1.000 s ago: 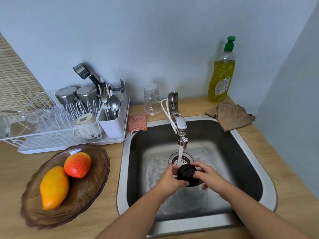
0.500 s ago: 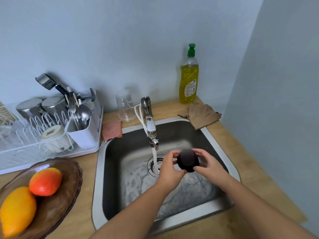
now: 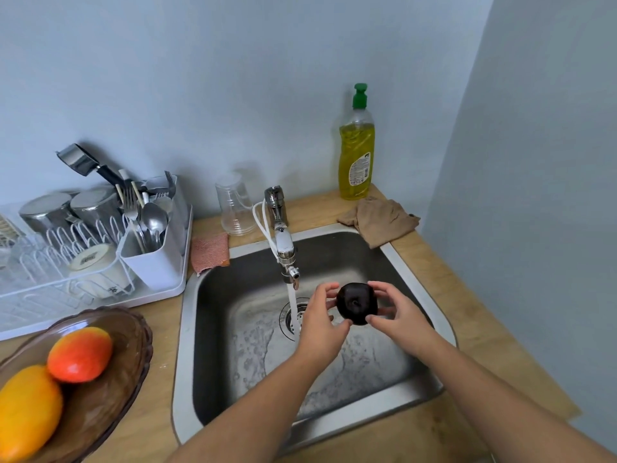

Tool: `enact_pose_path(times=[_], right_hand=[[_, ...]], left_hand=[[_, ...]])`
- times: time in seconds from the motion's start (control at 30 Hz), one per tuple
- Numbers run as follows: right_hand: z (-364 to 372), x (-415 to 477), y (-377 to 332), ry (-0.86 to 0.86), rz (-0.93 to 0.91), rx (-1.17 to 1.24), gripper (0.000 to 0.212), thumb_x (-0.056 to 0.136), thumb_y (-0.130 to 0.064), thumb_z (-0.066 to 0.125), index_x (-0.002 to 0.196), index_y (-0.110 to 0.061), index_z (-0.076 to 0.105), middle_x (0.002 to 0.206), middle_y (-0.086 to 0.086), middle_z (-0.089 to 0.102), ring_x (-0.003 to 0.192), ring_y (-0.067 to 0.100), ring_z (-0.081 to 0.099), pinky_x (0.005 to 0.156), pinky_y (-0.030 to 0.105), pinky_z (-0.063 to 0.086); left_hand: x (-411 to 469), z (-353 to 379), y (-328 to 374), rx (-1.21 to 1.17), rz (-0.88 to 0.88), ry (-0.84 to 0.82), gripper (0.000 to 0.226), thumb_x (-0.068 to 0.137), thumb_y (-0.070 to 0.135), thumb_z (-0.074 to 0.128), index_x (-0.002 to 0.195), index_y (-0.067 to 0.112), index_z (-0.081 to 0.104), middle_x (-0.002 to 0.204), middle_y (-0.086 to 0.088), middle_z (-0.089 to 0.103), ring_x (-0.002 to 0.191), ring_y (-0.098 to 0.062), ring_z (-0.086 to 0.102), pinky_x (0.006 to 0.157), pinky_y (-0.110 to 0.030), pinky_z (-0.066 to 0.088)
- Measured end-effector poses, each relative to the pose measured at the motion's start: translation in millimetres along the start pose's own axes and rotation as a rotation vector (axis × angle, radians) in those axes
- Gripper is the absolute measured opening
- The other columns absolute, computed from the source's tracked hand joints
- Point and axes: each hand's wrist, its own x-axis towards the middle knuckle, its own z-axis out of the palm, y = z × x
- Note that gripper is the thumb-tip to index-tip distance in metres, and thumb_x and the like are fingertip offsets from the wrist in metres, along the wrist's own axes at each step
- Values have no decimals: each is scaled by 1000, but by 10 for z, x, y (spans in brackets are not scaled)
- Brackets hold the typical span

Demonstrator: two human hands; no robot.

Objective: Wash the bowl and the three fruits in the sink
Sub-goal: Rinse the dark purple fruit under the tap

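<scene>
A dark, nearly black round fruit (image 3: 356,303) is held over the steel sink (image 3: 420,295), just right of the water stream from the tap (image 3: 284,243). My left hand (image 3: 319,320) grips its left side and my right hand (image 3: 397,312) its right side. On the counter at the left stands a brown glass bowl (image 3: 133,342). It holds a red-orange fruit (image 3: 79,354) and a yellow-orange mango (image 3: 28,411).
A white dish rack (image 3: 100,272) with cups and cutlery stands at the back left. A clear plastic cup (image 3: 233,203), a pink sponge (image 3: 210,250), a yellow dish soap bottle (image 3: 356,152) and a brown cloth (image 3: 380,220) line the sink's far edge. A wall closes the right side.
Both hands have lifted the dark fruit out of the water stream and to its right. My view has swung right, so the bowl sits farther left.
</scene>
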Motion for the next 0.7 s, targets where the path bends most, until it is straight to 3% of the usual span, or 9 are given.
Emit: enact_pose_path(times=[0.2,0.33,0.43,0.57,0.7], right_hand=[[18,-17,-5,26,51,10,50,82,-12,69,126,-30,52,109,-16,59,91,8,64,81,27,52],[53,-45,-17,45,40,17,51,81,-11,68,125,-32,52,114,-13,61,92,8,66,86,31,53],[48,-83,-4,41,53,37,51,80,-8,67,122,-33,53,115,-12,61,94,9,66,86,31,54],[42,-136,11,-5,82,13,46,80,-8,64,114,-36,54,111,-13,62,90,12,67,80,34,55],[123,-183,-39,-124,125,15,35,79,-7,62,108,-28,56,106,1,65,84,22,65,68,33,53]], left_hand=[[-32,-49,13,-1,-17,-31,52,80,-1,67,120,26,47,118,9,58,112,-6,57,94,-26,46],[-60,-44,13,-9,1,-14,52,80,-3,66,114,32,48,118,13,58,113,-4,56,97,-29,47],[-94,-33,3,-1,25,-29,54,77,-1,69,106,40,48,117,15,58,112,-3,56,93,-23,47],[-171,-46,-35,37,17,-52,47,74,6,74,108,31,54,118,9,58,106,-2,57,79,-11,43],[-300,-217,-87,80,-7,-67,47,70,12,78,96,39,50,112,6,56,97,-4,56,72,-11,42]])
